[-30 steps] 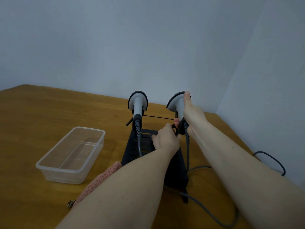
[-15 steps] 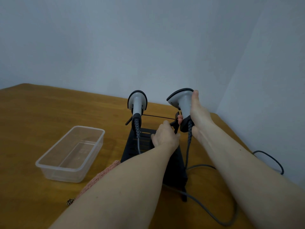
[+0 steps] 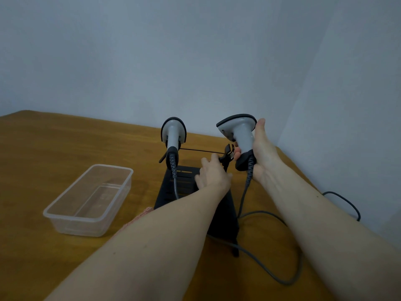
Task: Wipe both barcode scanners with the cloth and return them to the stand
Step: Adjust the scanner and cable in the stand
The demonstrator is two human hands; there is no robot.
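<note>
Lifted since a second ago, the right scanner (image 3: 239,132) now rides clear above its cradle (image 3: 227,152) at the far right of the black stand (image 3: 184,183), its head tipped to the left; it sat lower, down at the cradle, before. Its grey handle is wrapped by the right hand (image 3: 261,158), thumb up along the right edge of the head and fingertips showing at the left of the grip. From the handle's dark base a grey cable (image 3: 244,197) drops to the bench (image 3: 54,144) and loops near and right.

On the stand, just left of that cradle, rests the left hand (image 3: 213,175), fingers loosely bent over the sloped black plate; whether it grips anything I cannot tell.

At the stand's far left the left scanner (image 3: 173,132) stands upright in its holder, cable hanging down the plate. A thin black bar joins the two holders.

Peeking from under the left forearm, near and left of the stand, is the pink cloth (image 3: 138,219). Well left of it sits a clear plastic tub (image 3: 91,199).
</note>
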